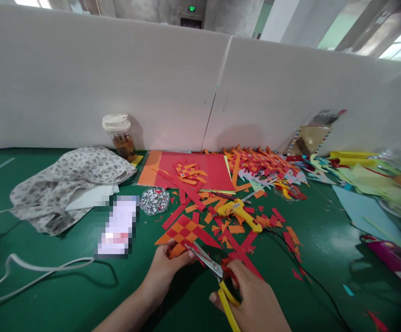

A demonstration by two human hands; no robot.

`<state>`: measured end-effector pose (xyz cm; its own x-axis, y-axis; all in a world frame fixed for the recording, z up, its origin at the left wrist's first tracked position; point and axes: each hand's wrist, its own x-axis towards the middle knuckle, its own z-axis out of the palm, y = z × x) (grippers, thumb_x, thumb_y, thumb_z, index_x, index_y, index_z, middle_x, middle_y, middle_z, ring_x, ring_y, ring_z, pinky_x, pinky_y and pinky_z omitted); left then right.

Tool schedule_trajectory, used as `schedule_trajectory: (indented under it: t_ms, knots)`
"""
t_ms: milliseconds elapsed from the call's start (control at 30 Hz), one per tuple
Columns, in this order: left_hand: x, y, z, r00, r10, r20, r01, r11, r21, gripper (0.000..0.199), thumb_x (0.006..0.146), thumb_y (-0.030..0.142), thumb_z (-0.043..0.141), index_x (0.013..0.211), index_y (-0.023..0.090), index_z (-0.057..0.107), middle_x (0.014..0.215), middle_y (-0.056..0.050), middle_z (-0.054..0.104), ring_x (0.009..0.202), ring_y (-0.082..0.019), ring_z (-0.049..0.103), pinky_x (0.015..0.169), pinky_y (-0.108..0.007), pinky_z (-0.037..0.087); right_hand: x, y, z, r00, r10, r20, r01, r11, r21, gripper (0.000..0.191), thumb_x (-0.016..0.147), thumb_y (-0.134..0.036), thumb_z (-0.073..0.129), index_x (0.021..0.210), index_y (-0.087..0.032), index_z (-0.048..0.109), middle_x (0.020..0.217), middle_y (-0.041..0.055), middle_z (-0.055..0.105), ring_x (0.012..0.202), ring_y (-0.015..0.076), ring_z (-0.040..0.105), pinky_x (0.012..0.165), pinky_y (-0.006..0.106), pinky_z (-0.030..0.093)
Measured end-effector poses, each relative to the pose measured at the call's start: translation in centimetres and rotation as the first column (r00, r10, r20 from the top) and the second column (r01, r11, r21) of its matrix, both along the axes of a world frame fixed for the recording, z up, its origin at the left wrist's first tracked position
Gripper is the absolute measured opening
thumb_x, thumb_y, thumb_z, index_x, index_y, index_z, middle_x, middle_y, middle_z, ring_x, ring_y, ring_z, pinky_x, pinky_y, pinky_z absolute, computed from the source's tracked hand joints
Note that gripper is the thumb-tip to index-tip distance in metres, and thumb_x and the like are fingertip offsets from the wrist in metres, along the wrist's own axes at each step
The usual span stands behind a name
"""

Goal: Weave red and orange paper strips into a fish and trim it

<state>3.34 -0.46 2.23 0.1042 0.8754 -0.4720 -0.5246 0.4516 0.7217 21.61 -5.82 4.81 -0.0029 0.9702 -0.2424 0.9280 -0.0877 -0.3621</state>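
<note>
A woven red and orange paper piece (182, 229) is pinched in my left hand (169, 265), near the front middle of the green table. My right hand (252, 290) has its fingers in the handles of yellow-handled scissors (216, 269). The scissors point up and left, with their blades at the lower right edge of the woven piece, close to my left fingertips. Just beyond my hands lie loose red and orange paper strips (235, 229) and a yellow glue gun (240, 213).
Behind are red sheets (207, 166), a pile of woven pieces (262, 161) and a box of googly eyes (155, 201). A phone (119, 226), patterned cloth (72, 184) and lidded cup (120, 136) stand left. A black cord (304, 269) crosses the right side.
</note>
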Motion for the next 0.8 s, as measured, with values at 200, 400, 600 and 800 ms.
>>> schedule_trajectory:
  t_ms: [200, 400, 600, 800]
  knots:
    - [-0.16, 0.18, 0.59, 0.999, 0.006, -0.038, -0.005, 0.999, 0.036, 0.038, 0.043, 0.02, 0.087, 0.076, 0.011, 0.07, 0.073, -0.006, 0.075, 0.071, -0.02, 0.07, 0.069, -0.025, 0.056, -0.22, -0.15, -0.08, 1.0, 0.005, 0.008, -0.005, 0.998, 0.056, 0.034, 0.069, -0.05, 0.058, 0.091, -0.024, 0.054, 0.088, 0.0034, 0.063, 0.08, 0.0223, 0.062, 0.059, 0.026, 0.043]
    - [-0.05, 0.1, 0.93, 0.999, 0.026, -0.045, -0.026, 1.0, 0.007, 0.038, 0.043, 0.019, 0.087, 0.077, 0.011, 0.07, 0.078, -0.008, 0.075, 0.075, -0.022, 0.07, 0.072, -0.027, 0.056, -0.47, -0.06, -0.06, 1.0, -0.009, -0.012, 0.009, 0.999, 0.047, 0.036, 0.07, -0.05, 0.058, 0.091, -0.022, 0.053, 0.086, 0.0051, 0.062, 0.076, 0.0218, 0.06, 0.059, 0.026, 0.04]
    - [-0.01, -0.05, 0.75, 0.999, 0.033, -0.041, -0.033, 0.999, -0.001, 0.036, 0.044, 0.018, 0.086, 0.076, 0.011, 0.071, 0.077, -0.008, 0.075, 0.073, -0.022, 0.07, 0.07, -0.026, 0.056, -0.52, -0.07, -0.11, 1.0, -0.001, -0.016, 0.002, 0.999, 0.038, 0.033, 0.069, -0.047, 0.059, 0.089, -0.022, 0.052, 0.081, 0.0035, 0.061, 0.072, 0.0204, 0.059, 0.056, 0.025, 0.038]
    - [-0.12, 0.01, 0.85, 0.999, 0.024, -0.039, -0.023, 1.0, 0.021, 0.036, 0.045, 0.018, 0.086, 0.076, 0.011, 0.071, 0.078, -0.008, 0.075, 0.074, -0.022, 0.07, 0.071, -0.026, 0.056, -0.41, -0.07, 0.15, 1.0, 0.004, -0.005, -0.004, 0.999, 0.051, 0.034, 0.067, -0.046, 0.061, 0.09, -0.023, 0.053, 0.087, 0.0035, 0.062, 0.079, 0.022, 0.061, 0.058, 0.025, 0.041]
